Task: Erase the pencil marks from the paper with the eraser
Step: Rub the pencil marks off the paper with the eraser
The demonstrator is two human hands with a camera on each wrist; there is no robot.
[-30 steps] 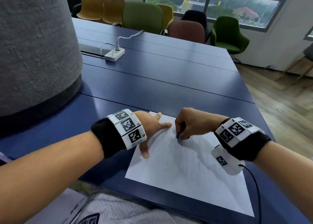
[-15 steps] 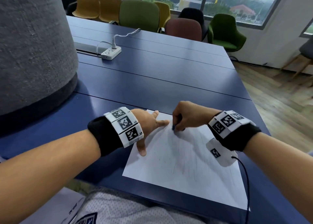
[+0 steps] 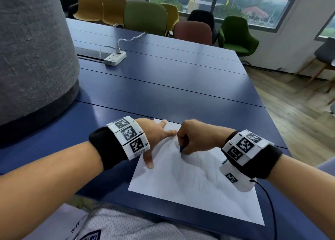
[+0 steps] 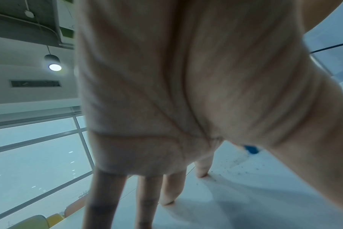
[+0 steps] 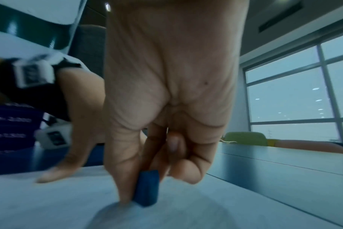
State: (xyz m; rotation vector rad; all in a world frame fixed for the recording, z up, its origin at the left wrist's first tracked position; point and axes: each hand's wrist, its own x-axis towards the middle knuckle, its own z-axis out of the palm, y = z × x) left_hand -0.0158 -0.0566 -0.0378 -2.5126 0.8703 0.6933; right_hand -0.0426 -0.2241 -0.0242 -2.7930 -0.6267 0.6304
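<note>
A white sheet of paper [image 3: 195, 187] with faint pencil marks lies near the front edge of the blue table [image 3: 163, 87]. My right hand [image 3: 194, 138] pinches a small blue eraser [image 3: 181, 149] [image 5: 147, 188] between thumb and fingers, its tip pressed on the paper's upper part. My left hand [image 3: 155, 136] lies spread flat on the sheet's upper left corner, its fingers [image 4: 168, 190] straight on the paper. Dark eraser crumbs [image 4: 235, 168] dot the paper near the eraser [image 4: 251, 149].
A large grey felt cylinder [image 3: 32, 49] stands at the left on the table. A white power strip [image 3: 115, 58] with its cable lies farther back. Coloured chairs [image 3: 145, 16] line the far edge. A black cable [image 3: 272, 205] runs from my right wrist.
My right hand has rubbed the eraser back and forth: up the sheet half a second ago, back down a little now. The left hand stays pressed on the paper.
</note>
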